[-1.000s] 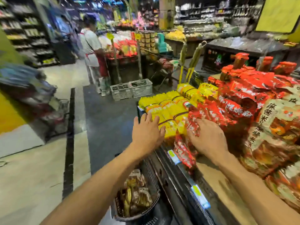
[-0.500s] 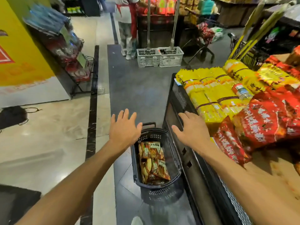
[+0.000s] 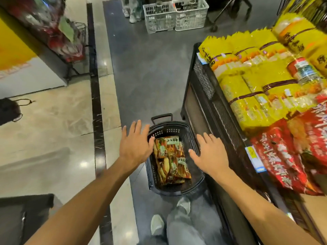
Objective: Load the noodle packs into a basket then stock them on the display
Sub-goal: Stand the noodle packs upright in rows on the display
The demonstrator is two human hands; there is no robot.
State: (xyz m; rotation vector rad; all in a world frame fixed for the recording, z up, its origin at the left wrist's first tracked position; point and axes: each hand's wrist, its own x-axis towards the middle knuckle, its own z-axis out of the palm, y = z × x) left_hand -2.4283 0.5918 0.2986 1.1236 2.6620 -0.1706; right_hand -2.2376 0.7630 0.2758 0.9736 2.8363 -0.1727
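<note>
Below, both hands, left (image 3: 135,145) and right (image 3: 211,152), empty and spread above opposite basket (image 3: 177,129) rims.

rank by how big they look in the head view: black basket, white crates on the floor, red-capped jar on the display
1. black basket, largest
2. white crates, though they stand farther off, so their true size is unsure
3. red-capped jar, smallest
</note>
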